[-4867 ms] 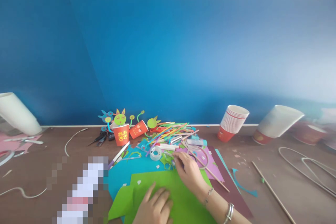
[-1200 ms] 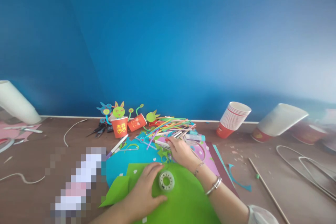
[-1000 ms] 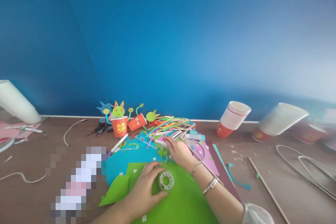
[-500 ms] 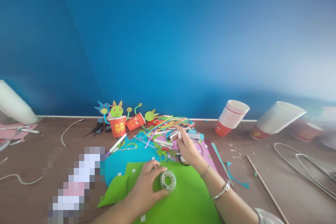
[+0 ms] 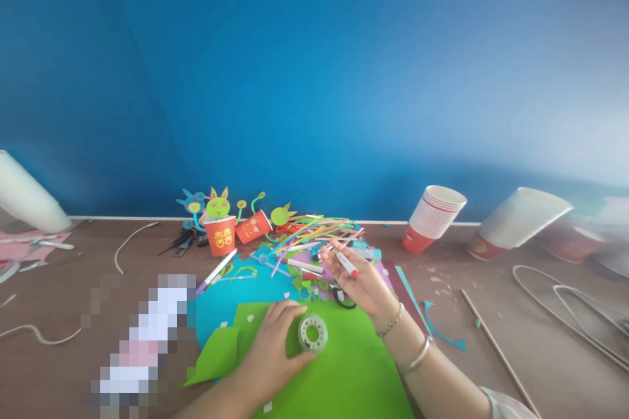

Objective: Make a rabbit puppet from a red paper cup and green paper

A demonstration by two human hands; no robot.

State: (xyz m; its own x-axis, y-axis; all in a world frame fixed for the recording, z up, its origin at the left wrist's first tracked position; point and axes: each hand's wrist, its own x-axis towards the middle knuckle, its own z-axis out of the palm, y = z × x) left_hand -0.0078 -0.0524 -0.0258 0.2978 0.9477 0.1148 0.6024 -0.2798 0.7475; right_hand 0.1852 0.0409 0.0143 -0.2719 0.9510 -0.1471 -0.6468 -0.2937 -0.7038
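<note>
Just below the frame's centre, right of the middle, the right hand (image 5: 361,280) has its fingers clamped on a red-ended white pen (image 5: 348,264), above the craft pile. Taking up this pen looks like the step in hand; moving it would call for a steady pinch, clear of the straws (image 5: 314,236). The right forearm slants up from the lower right, fingers toward the upper left. Lower centre, the left hand (image 5: 269,347) curves around the tape roll's (image 5: 321,335) left side over green paper (image 5: 354,360), thumb and forefinger apart; whether they grip it cannot be told.
</note>
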